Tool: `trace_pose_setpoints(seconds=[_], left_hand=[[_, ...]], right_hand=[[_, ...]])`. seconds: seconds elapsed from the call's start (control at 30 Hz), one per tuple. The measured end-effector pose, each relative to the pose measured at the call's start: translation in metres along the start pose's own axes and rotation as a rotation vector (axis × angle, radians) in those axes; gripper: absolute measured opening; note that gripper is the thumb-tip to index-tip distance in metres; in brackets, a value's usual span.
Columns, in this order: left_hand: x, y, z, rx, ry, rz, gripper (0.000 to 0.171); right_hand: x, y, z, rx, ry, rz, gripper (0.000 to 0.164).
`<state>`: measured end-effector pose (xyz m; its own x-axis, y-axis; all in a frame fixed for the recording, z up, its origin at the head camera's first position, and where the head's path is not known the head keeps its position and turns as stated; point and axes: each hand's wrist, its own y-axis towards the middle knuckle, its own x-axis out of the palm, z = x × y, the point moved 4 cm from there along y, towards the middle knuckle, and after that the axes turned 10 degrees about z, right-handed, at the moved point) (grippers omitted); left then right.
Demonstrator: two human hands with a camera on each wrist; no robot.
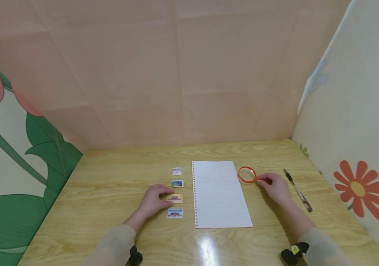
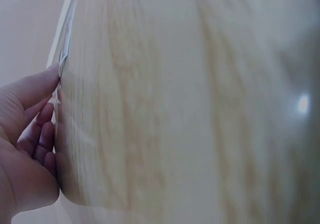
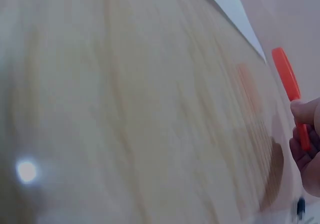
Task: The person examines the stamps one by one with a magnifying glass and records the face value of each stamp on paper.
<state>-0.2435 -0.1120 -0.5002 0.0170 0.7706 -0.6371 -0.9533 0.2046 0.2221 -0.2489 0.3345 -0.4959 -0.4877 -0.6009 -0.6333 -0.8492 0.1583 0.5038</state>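
Note:
My right hand [image 1: 276, 187] pinches the handle of a red-rimmed magnifying glass [image 1: 247, 181] between thumb and fingers; its lens is by the right edge of the lined paper [image 1: 221, 195]. In the right wrist view the magnifying glass [image 3: 286, 73] shows edge-on, raised over the tabletop. My left hand [image 1: 153, 199] rests at a yellow stamp [image 1: 175, 198], forefinger by its upper edge and thumb by its lower left corner. In line with it lie a blue-green landscape stamp [image 1: 177, 183], a pale stamp [image 1: 177, 171] and a blue stamp with a building [image 1: 175, 214].
A black pen with a clear barrel [image 1: 297, 190] lies on the wooden table [image 1: 109, 192], right of my right hand. Faint handwriting is on the paper's upper left. A pink cloth wall [image 1: 176, 74] stands behind, with flower-printed sheets [image 1: 359, 111] at the sides.

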Motion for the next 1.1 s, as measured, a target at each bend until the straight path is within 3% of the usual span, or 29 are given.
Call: trace_pose_setpoints(seconds=[0.37, 1.1], left_hand=[[0.0, 0.0, -0.002, 0.005, 0.009, -0.001, 0.036], [0.001, 0.0, -0.002, -0.002, 0.011, -0.002, 0.036]], right_hand=[[-0.016, 0.009, 0.022, 0.047, -0.074, -0.016, 0.01], [-0.011, 0.011, 0.03, 0.088, -0.111, 0.007, 0.011]])
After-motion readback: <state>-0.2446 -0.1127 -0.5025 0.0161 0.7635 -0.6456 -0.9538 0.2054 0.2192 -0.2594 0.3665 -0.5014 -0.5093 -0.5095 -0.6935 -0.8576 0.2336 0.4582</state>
